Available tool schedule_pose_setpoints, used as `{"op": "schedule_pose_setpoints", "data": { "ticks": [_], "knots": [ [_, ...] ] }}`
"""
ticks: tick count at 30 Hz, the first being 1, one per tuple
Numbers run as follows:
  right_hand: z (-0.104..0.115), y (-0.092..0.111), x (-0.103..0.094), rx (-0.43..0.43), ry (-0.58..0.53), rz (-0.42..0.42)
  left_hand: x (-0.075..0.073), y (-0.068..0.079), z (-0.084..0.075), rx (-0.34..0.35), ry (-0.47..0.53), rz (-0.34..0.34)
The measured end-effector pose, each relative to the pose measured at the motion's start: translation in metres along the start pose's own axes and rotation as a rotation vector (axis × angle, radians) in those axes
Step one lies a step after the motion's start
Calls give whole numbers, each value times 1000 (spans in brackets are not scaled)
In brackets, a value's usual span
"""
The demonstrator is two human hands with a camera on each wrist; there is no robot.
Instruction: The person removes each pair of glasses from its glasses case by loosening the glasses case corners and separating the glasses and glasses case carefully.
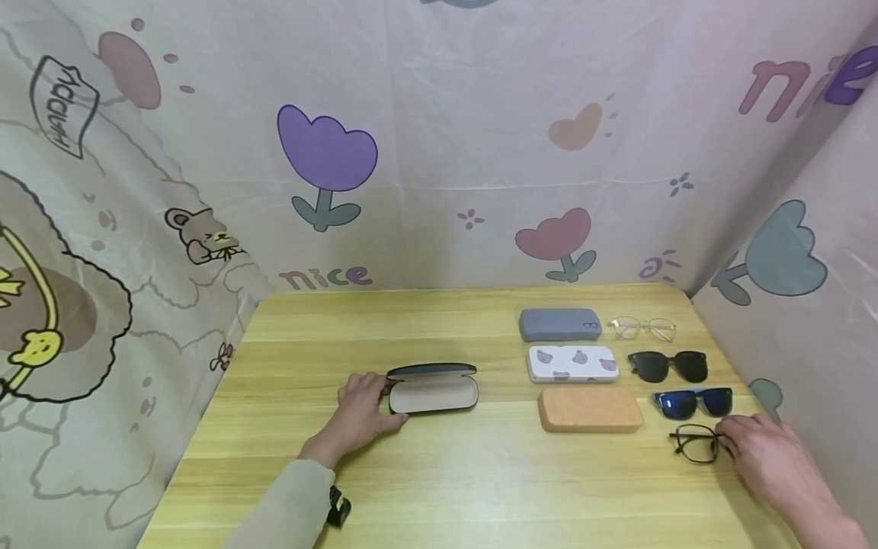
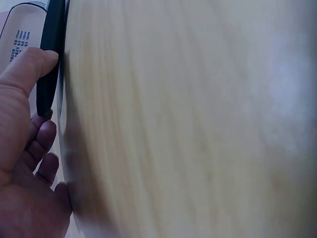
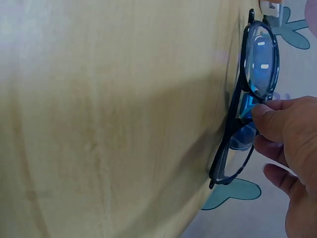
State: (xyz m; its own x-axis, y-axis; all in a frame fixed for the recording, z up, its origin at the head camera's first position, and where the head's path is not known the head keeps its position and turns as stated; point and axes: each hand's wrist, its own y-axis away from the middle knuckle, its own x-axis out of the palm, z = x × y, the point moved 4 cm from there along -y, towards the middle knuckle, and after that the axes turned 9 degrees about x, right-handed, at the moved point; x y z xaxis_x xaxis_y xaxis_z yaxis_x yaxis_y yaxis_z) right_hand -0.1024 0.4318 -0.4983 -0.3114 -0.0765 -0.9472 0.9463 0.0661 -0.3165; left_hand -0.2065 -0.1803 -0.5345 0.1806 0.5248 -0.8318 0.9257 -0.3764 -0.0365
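An open glasses case (image 1: pixel 434 396) with a dark shell and pale lining lies left of the other cases, lid tipped back. My left hand (image 1: pixel 361 412) grips its left end; in the left wrist view the thumb (image 2: pixel 39 62) presses on the dark edge and the fingers curl by the corner. At the right, my right hand (image 1: pixel 771 457) holds a pair of black-framed clear eyeglasses (image 1: pixel 696 444). The right wrist view shows thumb and fingers pinching the eyeglasses (image 3: pixel 243 89) near the bridge, the lenses standing on edge.
Right of centre, a blue-grey case (image 1: pixel 559 325), a white bear-print case (image 1: pixel 572 364) and an orange case (image 1: pixel 591 409) form a column. Beside them lie thin-rimmed glasses (image 1: pixel 643 329), black sunglasses (image 1: pixel 668 367) and blue-lensed sunglasses (image 1: pixel 693 402). Printed curtains (image 1: pixel 439 137) hang around the table.
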Motion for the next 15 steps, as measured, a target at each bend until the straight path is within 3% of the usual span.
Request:
{"op": "schedule_pose_setpoints", "data": {
  "ticks": [7, 15],
  "knots": [
    [-3, -2, 1, -15, -10, -25, 0, 0, 0, 1, 3, 0],
    [5, -10, -5, 47, 47, 75, 0, 1, -1, 4, 10, -6]
  ]
}}
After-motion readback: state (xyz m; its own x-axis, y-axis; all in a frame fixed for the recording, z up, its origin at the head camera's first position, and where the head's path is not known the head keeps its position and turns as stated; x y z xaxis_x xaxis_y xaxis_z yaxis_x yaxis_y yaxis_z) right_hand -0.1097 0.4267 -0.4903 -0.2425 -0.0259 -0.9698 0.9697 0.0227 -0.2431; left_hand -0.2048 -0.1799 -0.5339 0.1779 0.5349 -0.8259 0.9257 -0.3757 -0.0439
